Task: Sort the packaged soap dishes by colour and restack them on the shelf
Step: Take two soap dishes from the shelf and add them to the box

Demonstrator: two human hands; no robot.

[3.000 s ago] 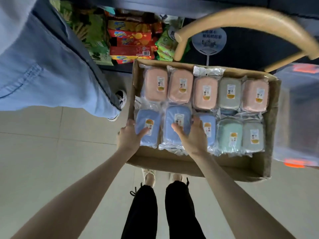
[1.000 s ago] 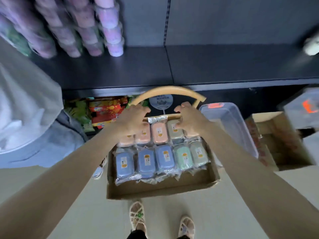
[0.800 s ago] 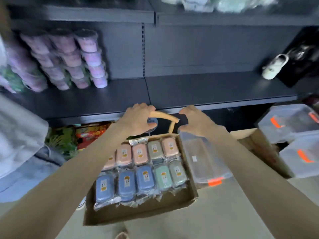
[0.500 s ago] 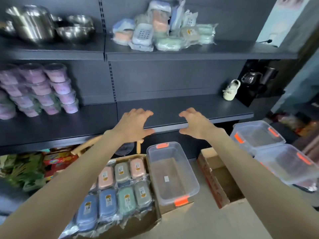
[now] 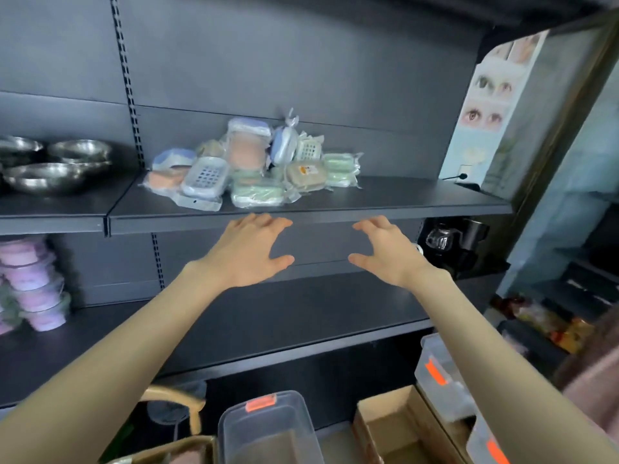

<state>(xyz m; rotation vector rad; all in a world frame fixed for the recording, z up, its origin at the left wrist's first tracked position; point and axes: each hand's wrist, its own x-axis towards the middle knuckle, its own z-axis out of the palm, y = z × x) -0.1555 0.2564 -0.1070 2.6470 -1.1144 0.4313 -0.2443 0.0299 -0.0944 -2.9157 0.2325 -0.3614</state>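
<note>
A jumbled heap of packaged soap dishes [image 5: 254, 165] in blue, peach, green and beige lies on the upper dark shelf [image 5: 385, 204]. My left hand [image 5: 249, 252] and my right hand [image 5: 385, 252] are both raised just below that shelf's front edge, fingers spread and holding nothing. They are apart from the heap, the left one right under it, the right one further right. Only a corner of the cardboard box [image 5: 174, 453] that holds the sorted dishes shows at the bottom edge.
Steel bowls [image 5: 50, 165] sit on the upper shelf at left. Stacked pink tubs [image 5: 30, 283] stand on the middle shelf [image 5: 301, 316]. Clear plastic bins [image 5: 271, 430] with orange clips, an open carton [image 5: 402, 426] and a wooden chair back [image 5: 170, 398] stand below.
My view has swung up from the box of sorted dishes to the upper shelf. Both hands left the box, lifted with fingers spread, and now hover under the heap.
</note>
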